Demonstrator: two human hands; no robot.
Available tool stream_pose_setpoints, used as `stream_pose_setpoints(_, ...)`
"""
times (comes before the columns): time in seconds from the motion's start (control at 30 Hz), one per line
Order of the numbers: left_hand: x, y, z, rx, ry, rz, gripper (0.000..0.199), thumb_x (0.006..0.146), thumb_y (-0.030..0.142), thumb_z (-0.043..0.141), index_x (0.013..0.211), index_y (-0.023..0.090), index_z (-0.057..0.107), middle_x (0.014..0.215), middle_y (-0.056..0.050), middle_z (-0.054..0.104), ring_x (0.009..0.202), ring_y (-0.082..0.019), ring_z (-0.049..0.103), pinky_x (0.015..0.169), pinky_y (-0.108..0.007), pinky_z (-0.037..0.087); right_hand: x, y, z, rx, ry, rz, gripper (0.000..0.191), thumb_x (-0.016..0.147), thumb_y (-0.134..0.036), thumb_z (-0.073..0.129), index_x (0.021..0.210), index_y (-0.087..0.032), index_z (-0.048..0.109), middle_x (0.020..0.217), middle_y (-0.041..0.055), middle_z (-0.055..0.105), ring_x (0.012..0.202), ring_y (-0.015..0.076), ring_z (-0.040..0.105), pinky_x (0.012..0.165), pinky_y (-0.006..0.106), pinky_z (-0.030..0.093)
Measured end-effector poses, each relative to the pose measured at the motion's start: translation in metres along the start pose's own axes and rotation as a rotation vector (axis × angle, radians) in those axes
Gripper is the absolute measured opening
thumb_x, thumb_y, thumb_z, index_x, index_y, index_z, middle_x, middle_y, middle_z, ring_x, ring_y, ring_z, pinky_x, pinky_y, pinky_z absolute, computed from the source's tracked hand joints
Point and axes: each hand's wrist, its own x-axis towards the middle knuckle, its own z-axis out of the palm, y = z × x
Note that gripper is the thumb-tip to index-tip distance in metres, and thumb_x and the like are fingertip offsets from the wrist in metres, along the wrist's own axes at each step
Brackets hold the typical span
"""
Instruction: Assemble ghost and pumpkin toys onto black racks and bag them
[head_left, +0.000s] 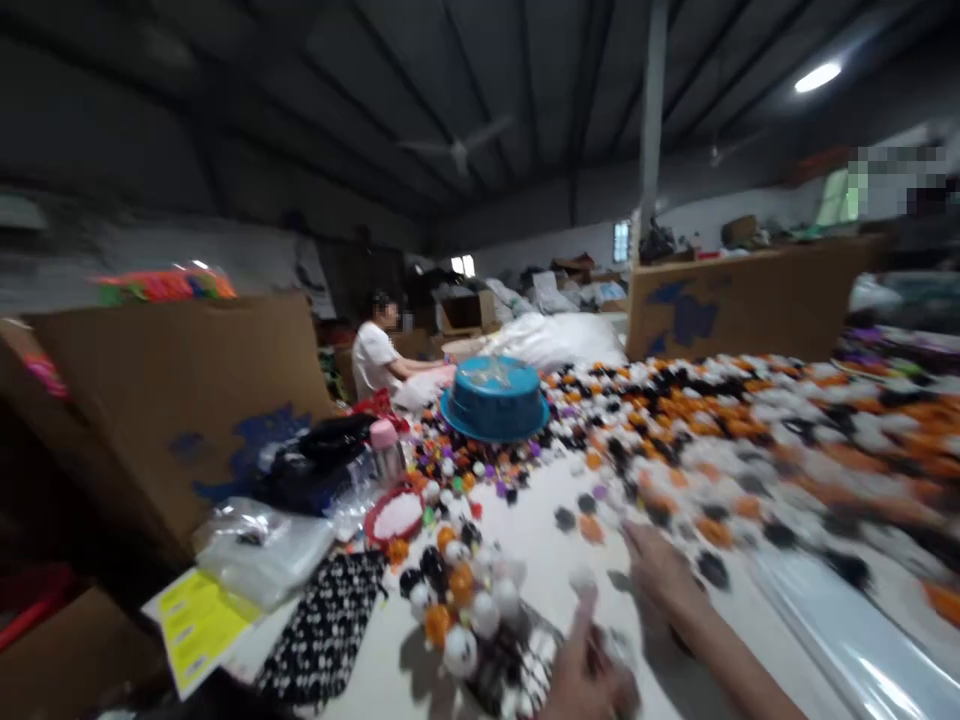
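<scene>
My left hand (585, 665) is low in the head view, blurred. Its index finger points forward, close to a pale ball (582, 579), and its other fingers curl over something I cannot make out. Just left of it lies a black-and-white patterned piece of plastic (525, 665), beside a cluster of orange, black and white balls (461, 590). Whether a clear bag encloses the cluster is unclear. My right hand (660, 565) reaches over the white tabletop (551, 530) at the near edge of a loose pile of similar balls (697, 410); motion smears its fingers.
An upturned blue basin (495, 400) stands mid-table. On the left are a red dish (395, 517), a pink-capped bottle (385, 450), clear bags (262, 550), a yellow label sheet (199, 625) and a cardboard box (180, 400). A clear plastic sheet (855, 640) lies right. A person (375, 355) sits beyond.
</scene>
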Motion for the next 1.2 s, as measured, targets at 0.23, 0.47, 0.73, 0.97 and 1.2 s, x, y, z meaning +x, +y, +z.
stream_pose_setpoints(0.23,-0.015,0.000,0.003,-0.483,0.044,-0.197,0.040,0.061,0.014,0.079,0.095,0.019,0.056,0.086,-0.003,0.065,0.073,-0.013,0.064,0.069,-0.023,0.051,-0.125,-0.043,-0.055,0.358,-0.087,0.185,0.036,0.092,-0.045,0.050,0.105,-0.018,0.071,0.091,0.0066,0.071,0.082,0.0202,0.065,0.075,0.031,0.052)
stream_pose_setpoints(0.47,-0.042,0.008,0.018,-0.554,0.029,-0.255,0.023,0.084,0.033,0.071,0.088,0.017,0.054,0.080,-0.001,0.063,0.066,-0.009,0.060,0.064,-0.020,0.052,-0.181,-0.070,-0.084,0.200,-0.116,-0.002,0.029,0.100,-0.033,0.046,0.109,-0.018,0.068,0.082,0.0056,0.063,0.076,0.0173,0.061,0.072,0.028,0.048)
stream_pose_setpoints(0.73,-0.062,0.005,0.022,-0.428,-0.085,-0.171,0.043,0.082,0.044,0.072,0.113,0.021,0.053,0.085,0.001,0.061,0.069,-0.007,0.057,0.060,-0.016,0.044,-0.192,-0.087,-0.088,-0.088,-0.141,-0.083,0.027,0.101,-0.028,0.043,0.103,-0.018,0.067,0.079,0.0053,0.061,0.073,0.0161,0.058,0.068,0.025,0.044)
stream_pose_setpoints(0.97,-0.070,0.004,0.025,-0.364,-0.060,-0.115,0.036,0.085,0.050,0.065,0.098,0.018,0.054,0.086,-0.003,0.064,0.076,-0.012,0.058,0.070,-0.022,0.046,-0.194,-0.094,-0.100,-0.098,-0.188,-0.044,0.026,0.100,-0.028,0.045,0.090,-0.018,0.067,0.076,0.0038,0.060,0.068,0.0150,0.057,0.066,0.025,0.042)
stream_pose_setpoints(1.2,-0.072,0.002,0.029,-0.237,-0.068,-0.082,0.035,0.088,0.052,0.060,0.086,0.019,0.049,0.079,0.002,0.055,0.069,-0.010,0.052,0.067,-0.023,0.044,-0.194,-0.094,-0.108,-0.086,-0.176,-0.014,0.024,0.099,-0.028,0.047,0.087,-0.019,0.066,0.075,0.0036,0.061,0.069,0.0157,0.057,0.067,0.027,0.042)
